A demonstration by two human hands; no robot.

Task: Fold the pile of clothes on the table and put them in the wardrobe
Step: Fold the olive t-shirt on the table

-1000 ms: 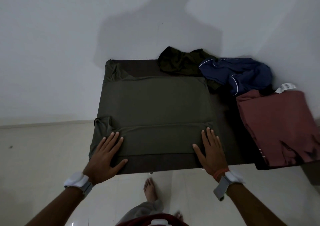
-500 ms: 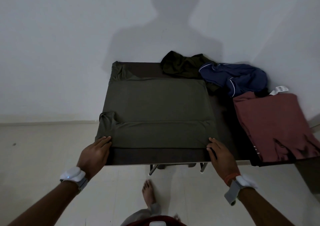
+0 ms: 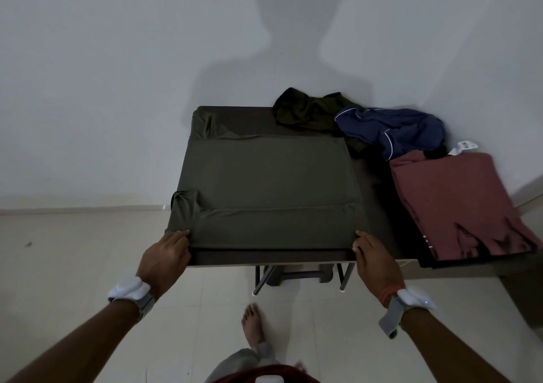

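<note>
- Covering most of the tabletop, the olive shirt lies flat. It leaves bare only a dark strip along the near edge and a patch at the far edge. One sleeve bunches at the left edge.
- Dim light makes the crumpled dark green garment at the far edge hard to read. A navy garment with white piping lies partly over it, toward the far right corner.
- At the right edge a folded maroon garment overhangs the near edge; what lies beneath it is too dark to tell.
- Both hands' fingertips are tucked out of sight at the shirt's hem.
- On the near left corner of the shirt, the left hand has a narrow grip, its fingers curled onto the fabric.
- At the shirt's near right corner, the right hand pinches the fabric in a narrow grip, just above the tabletop's near edge.
</note>
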